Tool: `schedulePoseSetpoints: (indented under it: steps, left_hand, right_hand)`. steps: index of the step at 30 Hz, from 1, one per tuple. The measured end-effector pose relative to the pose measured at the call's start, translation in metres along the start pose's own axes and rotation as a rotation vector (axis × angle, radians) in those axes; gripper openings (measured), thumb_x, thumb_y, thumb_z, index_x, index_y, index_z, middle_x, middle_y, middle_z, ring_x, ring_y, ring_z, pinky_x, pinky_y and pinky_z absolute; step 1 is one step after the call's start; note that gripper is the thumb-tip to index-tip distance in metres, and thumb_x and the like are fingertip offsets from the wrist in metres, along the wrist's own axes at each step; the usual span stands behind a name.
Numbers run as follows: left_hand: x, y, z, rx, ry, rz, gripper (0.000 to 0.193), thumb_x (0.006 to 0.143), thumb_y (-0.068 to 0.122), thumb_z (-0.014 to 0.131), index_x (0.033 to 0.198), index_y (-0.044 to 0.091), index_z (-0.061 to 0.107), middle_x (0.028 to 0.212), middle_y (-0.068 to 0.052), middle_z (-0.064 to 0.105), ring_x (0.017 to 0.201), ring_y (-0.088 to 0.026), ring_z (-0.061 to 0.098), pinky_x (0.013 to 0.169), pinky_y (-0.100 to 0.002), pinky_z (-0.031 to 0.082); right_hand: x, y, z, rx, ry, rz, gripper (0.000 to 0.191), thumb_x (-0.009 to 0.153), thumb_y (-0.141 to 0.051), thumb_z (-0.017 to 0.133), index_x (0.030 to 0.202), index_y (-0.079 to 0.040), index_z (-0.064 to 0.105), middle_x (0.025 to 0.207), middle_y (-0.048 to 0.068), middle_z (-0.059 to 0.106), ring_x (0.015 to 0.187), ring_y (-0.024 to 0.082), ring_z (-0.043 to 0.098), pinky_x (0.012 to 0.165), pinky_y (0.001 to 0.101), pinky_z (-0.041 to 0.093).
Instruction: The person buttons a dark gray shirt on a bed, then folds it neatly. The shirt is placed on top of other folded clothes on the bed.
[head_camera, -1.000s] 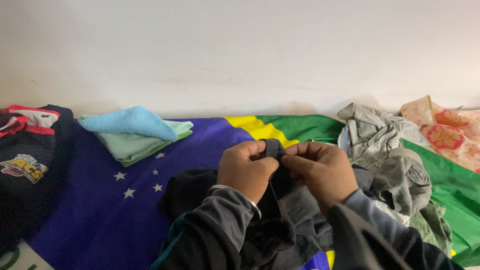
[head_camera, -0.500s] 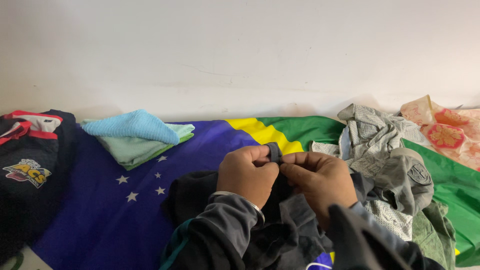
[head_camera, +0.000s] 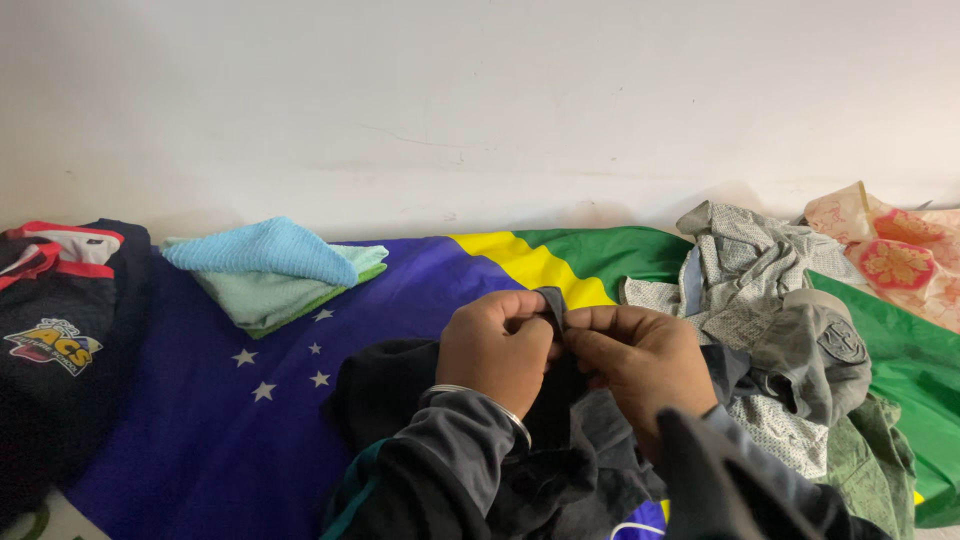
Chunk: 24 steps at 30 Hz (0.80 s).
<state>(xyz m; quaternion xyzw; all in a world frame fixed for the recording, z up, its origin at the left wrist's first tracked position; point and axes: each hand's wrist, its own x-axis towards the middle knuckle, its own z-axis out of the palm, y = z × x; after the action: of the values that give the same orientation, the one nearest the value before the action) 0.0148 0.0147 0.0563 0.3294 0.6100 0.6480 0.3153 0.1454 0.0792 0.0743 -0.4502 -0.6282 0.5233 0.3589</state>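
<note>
Black jersey, far left, flat. Folded blue and green cloths, stacked on the flag bedspread. Left hand and right hand, both pinched shut on dark garment edge, centre, apparently to align it. Grey clothes heap, right.

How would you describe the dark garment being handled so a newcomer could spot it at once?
Start at the flag-patterned cloth covering the surface, blue with white stars. At its near middle lies the dark garment, its edge pinched between the left hand and right hand. Unlike the grey crumpled clothes to the right, it is plain black.
</note>
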Motion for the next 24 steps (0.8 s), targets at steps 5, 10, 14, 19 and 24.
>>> schedulePoseSetpoints:
  steps: [5, 10, 14, 19, 24]
  left_hand:
    - [-0.003, -0.001, 0.001, 0.135, 0.037, 0.122, 0.022, 0.075, 0.013, 0.072, 0.095, 0.005, 0.079, 0.08, -0.006, 0.081, 0.073, -0.013, 0.078, 0.071, -0.027, 0.061]
    - [-0.002, -0.003, 0.003, 0.131, 0.021, 0.125, 0.022, 0.074, 0.011, 0.072, 0.095, 0.006, 0.078, 0.079, -0.005, 0.08, 0.071, -0.014, 0.077, 0.069, -0.028, 0.061]
    - [-0.003, -0.005, 0.004, 0.119, -0.011, 0.152, 0.025, 0.073, 0.008, 0.072, 0.097, 0.006, 0.078, 0.078, -0.003, 0.079, 0.069, -0.012, 0.076, 0.067, -0.027, 0.061]
    - [-0.002, -0.008, 0.005, 0.137, -0.076, 0.098, 0.028, 0.071, 0.008, 0.079, 0.099, 0.007, 0.078, 0.078, -0.002, 0.077, 0.068, -0.011, 0.071, 0.066, -0.025, 0.059]
    - [0.003, -0.015, 0.005, -0.229, -0.211, 0.011, 0.028, 0.076, 0.007, 0.08, 0.103, 0.003, 0.077, 0.085, -0.004, 0.077, 0.072, -0.008, 0.07, 0.066, -0.023, 0.058]
  right_hand:
    - [0.004, 0.008, -0.002, 0.02, -0.017, 0.019, 0.02, 0.085, -0.004, 0.071, 0.101, 0.004, 0.08, 0.079, 0.01, 0.077, 0.063, 0.014, 0.066, 0.058, 0.0278, 0.052]
    - [0.006, 0.014, -0.005, 0.037, -0.02, 0.03, 0.021, 0.085, -0.005, 0.07, 0.102, 0.003, 0.08, 0.077, 0.009, 0.075, 0.064, 0.014, 0.065, 0.057, 0.0274, 0.049]
    - [0.004, 0.013, -0.009, 0.058, -0.031, 0.06, 0.018, 0.087, -0.008, 0.069, 0.099, 0.002, 0.079, 0.072, 0.007, 0.072, 0.061, 0.013, 0.062, 0.056, 0.0266, 0.046]
    - [0.003, 0.013, -0.011, 0.044, -0.026, 0.041, 0.013, 0.087, -0.007, 0.072, 0.096, 0.002, 0.074, 0.07, 0.007, 0.069, 0.053, 0.012, 0.055, 0.05, 0.0255, 0.041]
    - [0.004, 0.012, -0.012, 0.162, -0.002, 0.031, 0.025, 0.084, -0.001, 0.07, 0.108, -0.004, 0.063, 0.077, 0.005, 0.068, 0.048, 0.009, 0.047, 0.042, 0.0241, 0.033]
